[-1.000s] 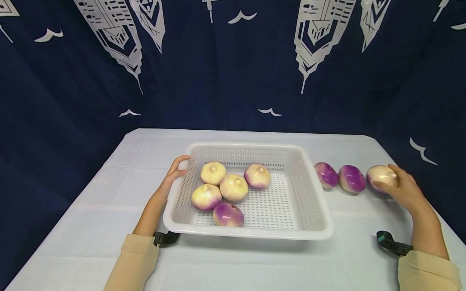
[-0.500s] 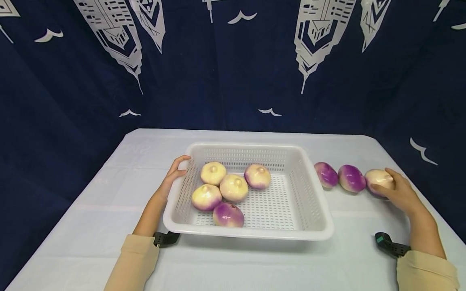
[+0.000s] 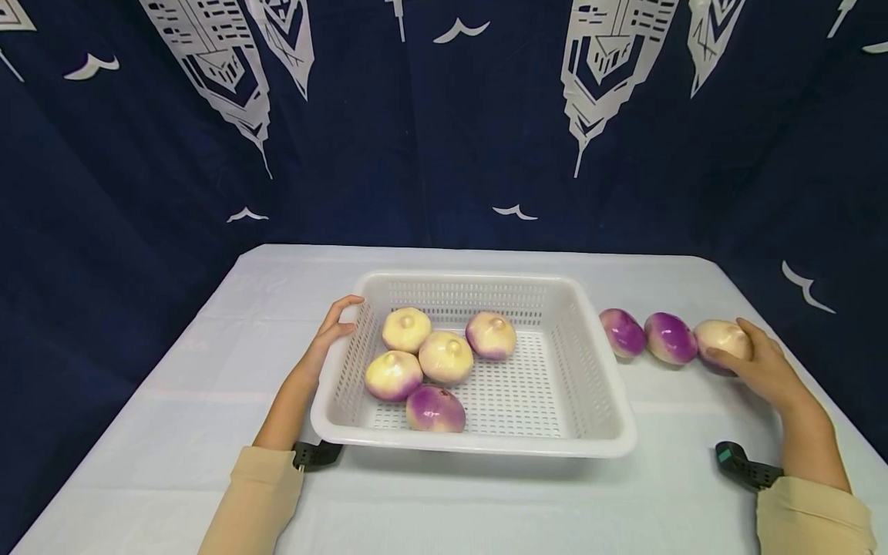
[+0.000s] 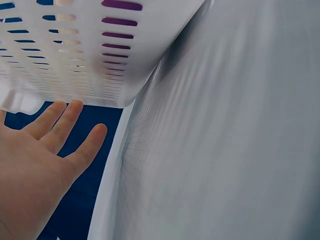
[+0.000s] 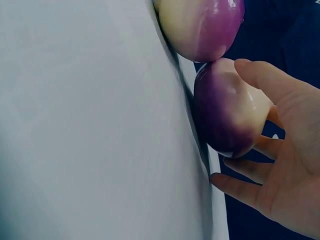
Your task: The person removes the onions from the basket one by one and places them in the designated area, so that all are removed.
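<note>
My right hand (image 3: 761,366) holds a glossy cream-and-purple turnip (image 3: 721,341) at the right end of a row on the table. In the right wrist view, the thumb lies on one side of this turnip (image 5: 227,112) and fingers reach around the other. Two purple turnips, one in the middle (image 3: 670,339) and one nearest the basket (image 3: 622,333), make up the rest of the row. A white perforated basket (image 3: 479,443) contains several turnips, among them a cream one (image 3: 445,358). My left hand (image 3: 331,333) touches its left rim, fingers (image 4: 92,142) fairly straight and spread.
A white cloth covers the table (image 3: 486,509), and a dark blue curtain (image 3: 416,154) with white prints hangs behind it. Black wrist cameras, one left (image 3: 317,455) and one right (image 3: 748,466), sit on both wrists. The right-hand turnip is near the table's right edge.
My right hand has shifted slightly left with the cream-and-purple turnip, bringing it up against the middle purple one. Left hand and basket have stayed in place.
</note>
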`<state>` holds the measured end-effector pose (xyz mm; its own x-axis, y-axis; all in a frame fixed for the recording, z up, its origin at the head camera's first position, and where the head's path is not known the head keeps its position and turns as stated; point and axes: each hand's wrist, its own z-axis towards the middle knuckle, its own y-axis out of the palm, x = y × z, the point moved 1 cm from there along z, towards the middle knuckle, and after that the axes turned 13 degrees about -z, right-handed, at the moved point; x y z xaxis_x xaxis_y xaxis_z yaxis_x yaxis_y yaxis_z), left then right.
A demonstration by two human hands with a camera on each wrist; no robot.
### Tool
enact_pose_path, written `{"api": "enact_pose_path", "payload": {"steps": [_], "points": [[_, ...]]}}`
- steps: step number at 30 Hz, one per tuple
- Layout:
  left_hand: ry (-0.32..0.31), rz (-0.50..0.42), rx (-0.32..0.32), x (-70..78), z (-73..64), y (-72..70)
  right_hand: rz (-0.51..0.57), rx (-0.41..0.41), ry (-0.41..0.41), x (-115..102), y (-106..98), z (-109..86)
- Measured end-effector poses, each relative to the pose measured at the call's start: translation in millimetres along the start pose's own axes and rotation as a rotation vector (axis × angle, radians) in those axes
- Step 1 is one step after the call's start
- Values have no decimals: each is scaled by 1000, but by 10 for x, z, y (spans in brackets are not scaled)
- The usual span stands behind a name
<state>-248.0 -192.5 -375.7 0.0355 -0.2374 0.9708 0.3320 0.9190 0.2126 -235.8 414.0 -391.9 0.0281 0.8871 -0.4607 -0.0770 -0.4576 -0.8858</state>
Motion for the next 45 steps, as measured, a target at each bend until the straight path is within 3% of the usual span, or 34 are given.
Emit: {"api": "enact_pose_path", "payload": {"steps": [9,17,28,45], "points": [[10,-7,-10,-8,2,5,1,-4,41,-51,-40,-32],[9,-16,-13,9,-15,17,-73,-34,129,-108,-145,-52],[11,-31,-13,8,-2,22,-91,13,107,-179,-254,-57],[8,-46,-23,9,-14,23,-104,117,71,-509,-368,-107]]}}
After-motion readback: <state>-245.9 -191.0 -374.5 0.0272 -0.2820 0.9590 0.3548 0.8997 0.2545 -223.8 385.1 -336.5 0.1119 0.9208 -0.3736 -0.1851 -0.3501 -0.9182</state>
